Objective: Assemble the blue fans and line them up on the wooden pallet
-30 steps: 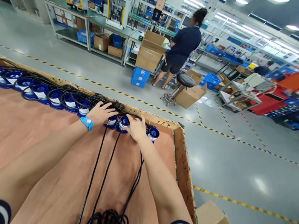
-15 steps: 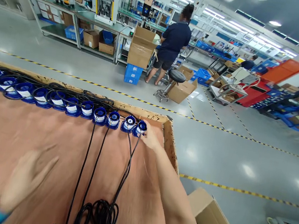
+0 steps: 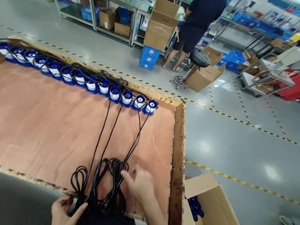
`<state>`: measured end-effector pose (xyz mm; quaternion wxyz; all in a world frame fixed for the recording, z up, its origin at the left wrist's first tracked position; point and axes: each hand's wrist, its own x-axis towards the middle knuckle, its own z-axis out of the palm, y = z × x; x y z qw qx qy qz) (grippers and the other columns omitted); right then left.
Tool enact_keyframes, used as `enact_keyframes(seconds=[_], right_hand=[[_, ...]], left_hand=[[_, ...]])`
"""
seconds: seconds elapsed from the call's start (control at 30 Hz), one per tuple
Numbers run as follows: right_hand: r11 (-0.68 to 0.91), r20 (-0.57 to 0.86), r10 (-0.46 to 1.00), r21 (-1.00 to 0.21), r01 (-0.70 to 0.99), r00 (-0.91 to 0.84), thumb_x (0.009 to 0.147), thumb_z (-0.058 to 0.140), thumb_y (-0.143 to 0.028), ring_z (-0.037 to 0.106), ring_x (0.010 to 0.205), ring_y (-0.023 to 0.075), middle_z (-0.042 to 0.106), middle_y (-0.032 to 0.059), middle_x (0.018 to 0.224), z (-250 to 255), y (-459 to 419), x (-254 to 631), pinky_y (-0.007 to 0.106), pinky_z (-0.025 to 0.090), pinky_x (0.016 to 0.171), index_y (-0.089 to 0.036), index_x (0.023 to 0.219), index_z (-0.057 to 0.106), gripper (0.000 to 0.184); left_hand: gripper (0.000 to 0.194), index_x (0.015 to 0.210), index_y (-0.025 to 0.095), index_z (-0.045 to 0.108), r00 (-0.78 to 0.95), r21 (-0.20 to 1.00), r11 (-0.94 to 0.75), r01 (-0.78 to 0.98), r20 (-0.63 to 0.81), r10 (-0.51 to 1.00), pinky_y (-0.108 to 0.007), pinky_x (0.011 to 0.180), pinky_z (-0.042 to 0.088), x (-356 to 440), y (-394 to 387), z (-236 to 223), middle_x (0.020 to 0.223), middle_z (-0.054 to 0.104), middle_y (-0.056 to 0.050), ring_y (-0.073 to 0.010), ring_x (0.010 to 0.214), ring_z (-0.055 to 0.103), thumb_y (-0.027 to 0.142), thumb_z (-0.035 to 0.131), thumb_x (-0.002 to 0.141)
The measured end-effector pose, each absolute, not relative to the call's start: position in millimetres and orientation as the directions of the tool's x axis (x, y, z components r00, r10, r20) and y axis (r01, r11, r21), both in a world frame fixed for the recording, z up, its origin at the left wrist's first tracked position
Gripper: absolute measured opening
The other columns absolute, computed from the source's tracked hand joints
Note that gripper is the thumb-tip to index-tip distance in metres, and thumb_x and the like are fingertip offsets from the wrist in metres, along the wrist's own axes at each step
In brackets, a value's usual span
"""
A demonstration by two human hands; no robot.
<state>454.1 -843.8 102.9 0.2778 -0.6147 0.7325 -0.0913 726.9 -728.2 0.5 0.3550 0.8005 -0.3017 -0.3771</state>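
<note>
A row of several blue round units [image 3: 81,78] lines the far edge of a plywood board [image 3: 36,120]. Black cables [image 3: 107,128] run from the rightmost three units toward me and end in coiled loops [image 3: 103,187] at the near edge. My left hand [image 3: 63,215] pinches the left coil at the board's near edge. My right hand [image 3: 139,183] reaches over the right coil with fingers curled and touching it; motion blurs it slightly.
An open cardboard box [image 3: 214,223] with blue parts inside sits by the board's right side. Beyond the yellow-taped floor a person [image 3: 200,17] stands at a workbench, beside a stool [image 3: 197,61], cardboard boxes [image 3: 160,24] and blue crates [image 3: 148,56].
Both hands left the blue units at the far edge and came back to the cable coils at the near edge. The view tilted down and pulled back.
</note>
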Motion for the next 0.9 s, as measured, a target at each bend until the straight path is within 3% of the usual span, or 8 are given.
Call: enact_keyframes(seconds=[0.1, 0.23, 0.33, 0.5, 0.57, 0.67, 0.77, 0.9], right_hand=[[0.234, -0.35, -0.932, -0.391, -0.89, -0.092, 0.071, 0.065, -0.076, 0.068, 0.092, 0.0382, 0.07, 0.011, 0.095, 84, -793, 491, 0.045, 0.051, 0.073, -0.027, 0.093, 0.058, 0.054], [0.219, -0.355, -0.931, -0.372, -0.902, -0.08, 0.081, 0.059, -0.04, 0.067, 0.098, 0.0349, 0.067, 0.0133, 0.101, 77, -785, 506, 0.042, 0.052, 0.078, -0.021, 0.104, 0.055, 0.031], [0.198, -0.342, -0.939, -0.426, -0.883, -0.046, 0.079, 0.053, -0.022, 0.066, 0.098, 0.03, 0.067, 0.0131, 0.102, 85, -787, 493, 0.039, 0.052, 0.083, -0.014, 0.111, 0.057, 0.033], [0.175, -0.113, -0.984, -0.565, -0.806, -0.135, 0.085, 0.059, -0.039, 0.053, 0.119, 0.038, 0.058, 0.019, 0.125, 95, -781, 469, 0.057, 0.043, 0.103, -0.014, 0.143, 0.046, 0.064], [0.119, -0.098, -0.993, -0.742, -0.66, -0.069, 0.086, 0.062, -0.052, 0.05, 0.122, 0.0374, 0.055, 0.0163, 0.13, 100, -775, 476, 0.059, 0.039, 0.108, -0.024, 0.148, 0.043, 0.071], [0.135, -0.18, -0.924, -0.979, -0.152, 0.339, 0.08, 0.071, -0.061, 0.053, 0.126, 0.0323, 0.052, 0.0105, 0.137, 111, -765, 511, 0.054, 0.04, 0.109, -0.033, 0.154, 0.03, 0.089], [0.211, -0.08, -0.859, -0.955, 0.207, 0.506, 0.067, 0.083, -0.061, 0.048, 0.134, 0.0323, 0.048, 0.0089, 0.145, 130, -766, 551, 0.054, 0.036, 0.114, -0.035, 0.158, 0.01, 0.12], [0.228, -0.147, -0.933, -0.947, 0.224, 0.327, 0.074, 0.079, -0.033, 0.062, 0.111, 0.0258, 0.06, 0.0057, 0.128, 175, -792, 558, 0.049, 0.049, 0.102, -0.037, 0.155, 0.021, 0.1]], left_hand=[[0.079, 0.105, 0.024, 0.039, 0.483, 0.81, -0.577, -0.101, -0.468, -0.74, -0.053, 0.097, 0.054, 710, -725, -2, 0.108, 0.057, -0.007, -0.0319, 0.107, 0.066, 0.064, 0.081, 0.052], [0.078, 0.103, 0.023, 0.036, 0.487, 0.782, -0.601, -0.165, -0.465, -0.739, -0.053, 0.094, 0.055, 698, -729, -3, 0.104, 0.058, -0.007, -0.0317, 0.101, 0.067, 0.062, 0.082, 0.054], [0.079, 0.105, 0.022, 0.039, 0.4, 0.772, -0.612, -0.169, -0.514, -0.759, -0.052, 0.088, 0.057, 708, -732, 5, 0.095, 0.065, -0.007, -0.0323, 0.092, 0.07, 0.064, 0.081, 0.053], [0.062, 0.104, 0.018, 0.064, 0.091, 0.771, -0.617, -0.161, -0.611, -0.787, -0.049, 0.101, 0.052, 744, -742, 59, 0.103, 0.074, -0.009, -0.0367, 0.108, 0.067, 0.062, 0.077, 0.062], [0.05, 0.104, 0.021, 0.07, -0.021, 0.761, -0.649, -0.002, -0.649, -0.76, -0.046, 0.1, 0.053, 745, -747, 88, 0.106, 0.076, -0.006, -0.035, 0.111, 0.068, 0.057, 0.074, 0.069], [0.043, 0.107, 0.027, 0.073, -0.085, 0.701, -0.675, 0.232, -0.676, -0.732, -0.044, 0.098, 0.056, 725, -754, 121, 0.112, 0.076, -0.005, -0.0335, 0.113, 0.068, 0.054, 0.072, 0.073], [0.053, 0.114, 0.027, 0.072, -0.041, 0.74, -0.623, 0.254, -0.635, -0.771, -0.044, 0.104, 0.054, 703, -758, 136, 0.121, 0.073, -0.006, -0.0335, 0.121, 0.063, 0.057, 0.073, 0.07], [0.056, 0.117, 0.028, 0.072, -0.02, 0.881, -0.47, -0.05, -0.472, -0.882, -0.048, 0.113, 0.046, 711, -778, 150, 0.127, 0.07, -0.005, -0.0339, 0.132, 0.054, 0.065, 0.059, 0.076]])
